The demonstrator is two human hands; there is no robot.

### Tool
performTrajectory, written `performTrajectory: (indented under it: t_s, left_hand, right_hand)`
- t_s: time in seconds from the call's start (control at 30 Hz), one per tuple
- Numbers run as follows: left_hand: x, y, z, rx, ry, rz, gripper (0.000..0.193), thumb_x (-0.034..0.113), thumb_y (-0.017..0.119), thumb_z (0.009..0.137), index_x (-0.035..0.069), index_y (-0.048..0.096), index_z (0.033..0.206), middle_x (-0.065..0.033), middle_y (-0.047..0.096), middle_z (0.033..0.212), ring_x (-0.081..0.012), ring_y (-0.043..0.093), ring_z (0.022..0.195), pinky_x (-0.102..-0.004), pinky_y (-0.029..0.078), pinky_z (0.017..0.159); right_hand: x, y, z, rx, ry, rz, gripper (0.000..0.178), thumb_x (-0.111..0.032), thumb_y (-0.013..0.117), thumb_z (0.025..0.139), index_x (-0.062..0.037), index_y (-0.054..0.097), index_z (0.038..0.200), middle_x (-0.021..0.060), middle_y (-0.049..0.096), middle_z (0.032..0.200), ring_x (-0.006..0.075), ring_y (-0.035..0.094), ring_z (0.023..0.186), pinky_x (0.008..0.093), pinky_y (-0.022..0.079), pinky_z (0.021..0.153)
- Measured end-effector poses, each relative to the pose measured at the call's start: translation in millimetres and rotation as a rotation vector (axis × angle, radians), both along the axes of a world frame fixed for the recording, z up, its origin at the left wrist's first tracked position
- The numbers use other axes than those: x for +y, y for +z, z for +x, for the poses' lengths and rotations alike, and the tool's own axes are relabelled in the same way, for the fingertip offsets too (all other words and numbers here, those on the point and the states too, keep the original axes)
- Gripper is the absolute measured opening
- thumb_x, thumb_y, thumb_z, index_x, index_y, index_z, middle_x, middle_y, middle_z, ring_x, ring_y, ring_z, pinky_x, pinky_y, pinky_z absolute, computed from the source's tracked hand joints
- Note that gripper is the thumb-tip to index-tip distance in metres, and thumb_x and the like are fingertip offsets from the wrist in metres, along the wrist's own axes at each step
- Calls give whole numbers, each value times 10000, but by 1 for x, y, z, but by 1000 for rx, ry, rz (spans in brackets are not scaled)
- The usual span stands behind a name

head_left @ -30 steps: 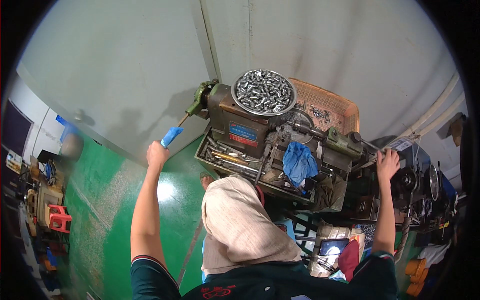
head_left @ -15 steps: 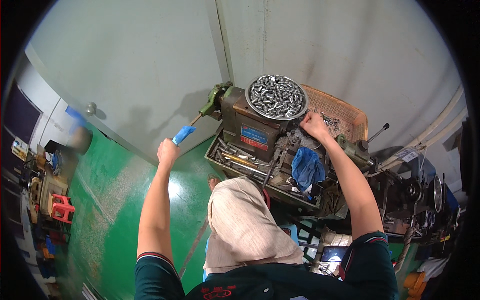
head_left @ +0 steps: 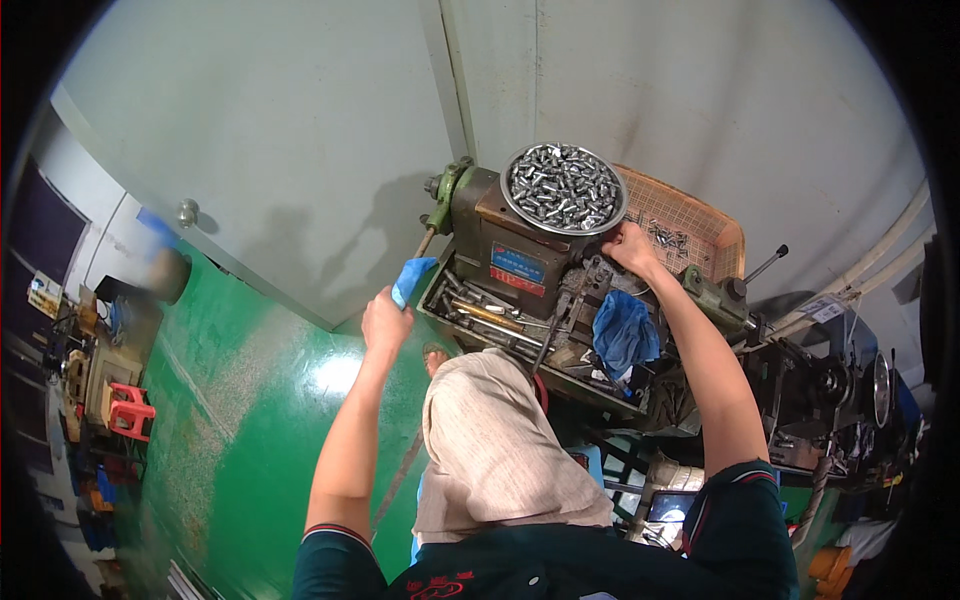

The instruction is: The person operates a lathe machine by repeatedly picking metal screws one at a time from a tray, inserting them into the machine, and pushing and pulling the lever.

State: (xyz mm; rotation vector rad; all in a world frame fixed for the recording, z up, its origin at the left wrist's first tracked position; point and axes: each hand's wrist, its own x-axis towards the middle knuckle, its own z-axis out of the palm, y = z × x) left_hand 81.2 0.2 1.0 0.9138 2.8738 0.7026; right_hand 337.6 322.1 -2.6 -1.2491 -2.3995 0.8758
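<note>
Left hand (head_left: 386, 322): clenched, fingers curled round the lower end of a handle wrapped in bright blue film or cloth (head_left: 412, 280). Wrap shows above the fist; above that, a bare rod runs up to a green cast-metal lever arm (head_left: 443, 205) at the left end of the machine. Handle sits just outside the left corner of the machine's dark metal tray (head_left: 592, 390), tilted up and to the right.

Right hand (head_left: 630, 248): fingers bent and drawn together, at the right side of the brown-and-green metal machine head (head_left: 485, 250), just below the bowl rim. Fingertips partly hidden; cannot tell whether a part is pinched there, or whether the spindle area is touched.

Round, shiny steel bowl (head_left: 570, 232): on top of the machine head, its right edge above the right hand. Heaped with small silvery metal cylinders (head_left: 563, 185).

Orange-tan plastic lattice basket (head_left: 718, 232): behind and right of the right hand; more small metal pieces lie toward its left side.

In the tray: a brass-coloured rod (head_left: 487, 315) among steel pieces, near the left corner. Crumpled blue cloth (head_left: 625, 330): toward the right end by the front edge, just below the right wrist, apart from it.
</note>
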Motion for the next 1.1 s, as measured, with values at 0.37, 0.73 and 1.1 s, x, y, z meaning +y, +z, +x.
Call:
performTrajectory:
  t_s: [0.37, 0.73, 1.1]
  left_hand:
    - [1, 3, 1, -19, 19, 7, 239, 139, 651, 688, 42, 604, 901, -204, 628, 835, -367, 606, 816, -450, 481, 723]
    - [1, -1, -1, 4, 4, 35, 229, 158, 648, 690, 38, 607, 881, -207, 627, 815, -373, 605, 805, -454, 479, 712]
    - [1, 0, 0, -15, 20, -1, 272, 161, 651, 689, 47, 608, 933, -202, 629, 836, -369, 605, 819, -445, 481, 728]
  right_hand:
    - [19, 13, 22, -71, 22, 74, 232, -187, 656, 648, -29, 635, 816, 139, 645, 778, 271, 624, 736, 371, 479, 699]
    - [-23, 98, -14, 469, -140, 497, 166, -197, 629, 703, -54, 635, 787, 94, 630, 798, 241, 557, 836, 361, 438, 763]
    - [-42, 119, -55, 193, 213, 577, 154, -167, 625, 635, -101, 656, 770, 53, 598, 758, 243, 502, 836, 369, 414, 763]
